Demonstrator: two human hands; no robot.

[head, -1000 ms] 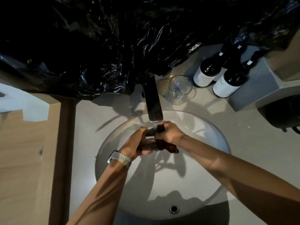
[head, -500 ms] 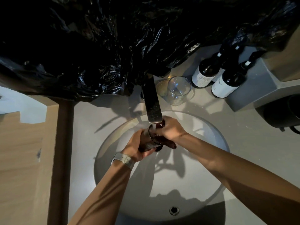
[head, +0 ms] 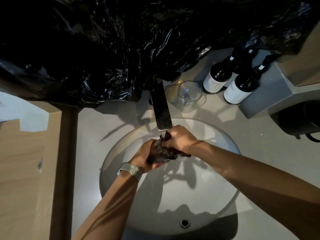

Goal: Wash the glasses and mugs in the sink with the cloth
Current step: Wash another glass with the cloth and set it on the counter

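Glass [head: 158,153] sits over the sink [head: 173,196], just under the faucet [head: 161,108] spout, lying near-horizontal with its mouth toward my right. My left hand [head: 145,157] wraps its body; my right hand [head: 180,138] grips the dark cloth [head: 170,151], pushed into the open mouth. So the next scrub, I judge, runs along that axis, right hand working and left bracing. Count: one glass in hand, one clear glass [head: 187,96] upright on the counter [head: 259,135] beside a round coaster-like disc [head: 171,94], three dark bottles [head: 240,87]. I see no mugs.
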